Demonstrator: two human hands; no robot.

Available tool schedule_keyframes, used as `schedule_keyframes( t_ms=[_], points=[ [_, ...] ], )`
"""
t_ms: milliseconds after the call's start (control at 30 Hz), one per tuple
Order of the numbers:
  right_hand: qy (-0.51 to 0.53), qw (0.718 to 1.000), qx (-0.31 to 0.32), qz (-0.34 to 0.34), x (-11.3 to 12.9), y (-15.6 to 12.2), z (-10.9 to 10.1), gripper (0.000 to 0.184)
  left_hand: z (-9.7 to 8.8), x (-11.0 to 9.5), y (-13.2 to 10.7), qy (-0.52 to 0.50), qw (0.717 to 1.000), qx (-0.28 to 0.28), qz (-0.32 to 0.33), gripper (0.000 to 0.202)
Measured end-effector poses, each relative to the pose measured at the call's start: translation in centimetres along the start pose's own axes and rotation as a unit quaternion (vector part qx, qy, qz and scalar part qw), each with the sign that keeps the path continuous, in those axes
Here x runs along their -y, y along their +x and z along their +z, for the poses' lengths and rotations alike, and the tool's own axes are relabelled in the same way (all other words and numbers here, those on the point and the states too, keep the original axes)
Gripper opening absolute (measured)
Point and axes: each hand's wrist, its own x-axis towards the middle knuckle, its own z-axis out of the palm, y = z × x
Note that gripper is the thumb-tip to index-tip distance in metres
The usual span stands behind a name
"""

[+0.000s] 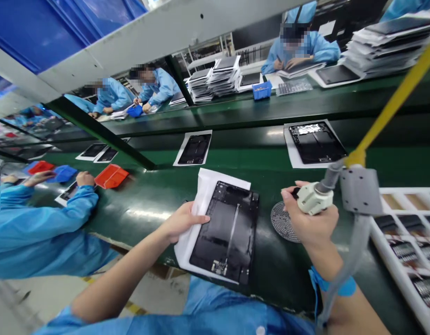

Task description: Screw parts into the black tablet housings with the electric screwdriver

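A black tablet housing (224, 232), its inner side up, lies on a white paper sheet (197, 218) on the green conveyor bench (138, 218). My left hand (182, 222) rests on the paper at the housing's left edge, pinching the sheet's edge. My right hand (311, 223) grips a cream-coloured electric screwdriver (314, 197) with a grey cable, to the right of the housing and apart from it. A round perforated metal mat (283, 222) lies partly under my right hand.
A yellow support arm (393, 93) and a grey bracket (358, 190) rise beside my right hand. A white tray of parts (403, 251) stands at the right. Another housing on paper (316, 142) lies ahead. A co-worker's blue sleeves (43, 228) are at the left, near red and blue bins.
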Motion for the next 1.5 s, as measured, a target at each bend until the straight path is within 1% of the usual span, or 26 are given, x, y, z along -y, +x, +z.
schedule_keyframes(
  t_ms=[100, 167, 267, 367, 433, 500, 600, 667, 733, 833, 900, 933, 967, 1033, 1100, 1167, 1300, 1367, 1433, 1500],
  points=[
    [0.006, 0.998, 0.037, 0.048, 0.9, -0.2, 0.3, 0.04, 1.2, -0.1, -0.1, -0.055, 0.998, 0.016, -0.027, 0.072],
    [-0.002, 0.996, 0.065, 0.064, 1.3, -0.4, 0.6, 0.041, 2.0, 0.1, -0.4, -0.092, 0.995, 0.013, -0.019, 0.075],
    [0.002, 0.994, 0.084, 0.072, 1.8, -0.6, 0.7, 0.047, 2.8, -0.1, -0.9, -0.124, 0.992, -0.002, 0.031, 0.082],
    [0.039, 0.988, 0.121, 0.089, 2.2, -0.6, 0.3, 0.055, 3.5, -0.8, -1.4, -0.129, 0.988, -0.005, 0.084, 0.088],
    [0.067, 0.982, 0.147, 0.102, 2.3, -0.7, -0.1, 0.058, 4.0, -1.1, -1.7, -0.125, 0.986, -0.003, 0.106, 0.091],
    [0.074, 0.979, 0.155, 0.115, 2.3, -0.8, -0.4, 0.061, 4.3, -1.1, -1.9, -0.126, 0.985, 0.0, 0.117, 0.092],
    [0.052, 0.98, 0.147, 0.122, 2.5, -0.9, -0.6, 0.065, 4.4, -0.8, -2.0, -0.143, 0.983, 0.018, 0.115, 0.096],
    [0.041, 0.985, 0.12, 0.113, 2.7, -0.9, -0.5, 0.064, 4.2, -0.7, -1.8, -0.142, 0.985, 0.007, 0.097, 0.096],
    [0.034, 0.991, 0.082, 0.101, 2.8, -0.7, -0.3, 0.061, 3.9, -0.9, -1.5, -0.116, 0.988, -0.041, 0.088, 0.087],
    [0.031, 0.994, 0.042, 0.095, 2.6, -0.4, -0.2, 0.061, 3.5, -1.3, -1.0, -0.069, 0.982, -0.127, 0.122, 0.073],
    [0.037, 0.994, 0.03, 0.098, 2.4, -0.4, -0.3, 0.063, 3.4, -1.4, -0.7, -0.062, 0.976, -0.151, 0.146, 0.072],
    [0.042, 0.994, 0.029, 0.1, 2.4, -0.5, -0.2, 0.064, 3.4, -1.4, -0.6, -0.073, 0.975, -0.145, 0.15, 0.072],
    [0.047, 0.993, 0.031, 0.104, 2.3, -0.6, -0.2, 0.064, 3.5, -1.4, -0.5, -0.091, 0.977, -0.124, 0.148, 0.072],
    [0.059, 0.992, 0.036, 0.11, 2.4, -0.9, 0.0, 0.065, 3.6, -1.5, -0.3, -0.136, 0.98, -0.05, 0.135, 0.074],
    [0.068, 0.991, 0.03, 0.114, 2.4, -1.1, 0.2, 0.064, 3.9, -1.6, -0.3, -0.168, 0.978, 0.02, 0.124, 0.07],
    [0.067, 0.991, 0.022, 0.117, 2.4, -1.3, 0.5, 0.063, 4.3, -1.8, -0.5, -0.176, 0.974, 0.055, 0.129, 0.064],
    [0.064, 0.99, 0.014, 0.126, 2.4, -1.5, 0.9, 0.063, 5.6, -2.0, -1.5, -0.152, 0.97, 0.087, 0.169, 0.053],
    [0.068, 0.99, 0.005, 0.126, 2.6, -1.5, 1.1, 0.064, 5.9, -2.2, -1.7, -0.138, 0.968, 0.081, 0.195, 0.055],
    [0.071, 0.991, 0.003, 0.116, 2.7, -1.4, 1.1, 0.064, 5.5, -3.1, -1.0, -0.121, 0.966, 0.068, 0.216, 0.054],
    [0.073, 0.993, 0.003, 0.096, 2.9, -1.1, 1.0, 0.061, 4.3, -5.1, 1.0, -0.089, 0.967, 0.066, 0.228, 0.053]
  ],
)
